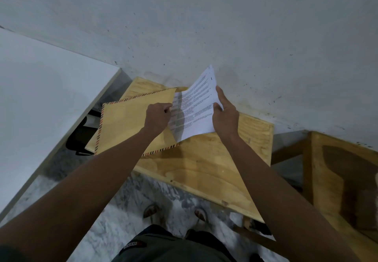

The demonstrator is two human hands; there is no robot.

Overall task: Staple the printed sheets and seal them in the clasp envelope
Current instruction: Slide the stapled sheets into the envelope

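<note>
A tan clasp envelope (124, 124) with a striped red-and-dark border lies on the small wooden table (204, 165), its mouth facing right. My left hand (157, 117) pinches the envelope's open edge. The printed white sheets (196, 108) stick partly out of that mouth and bend upward toward the wall. My right hand (224, 114) grips their right edge, thumb on top. A dark mark, perhaps a staple, shows near the sheets' top corner. No stapler is visible.
The table stands against a grey-white wall (225, 26). A white board or tabletop (41, 98) slants at left, with a dark object (78, 139) below it. A second wooden frame (337, 169) sits at right. My feet stand on marble floor (126, 210).
</note>
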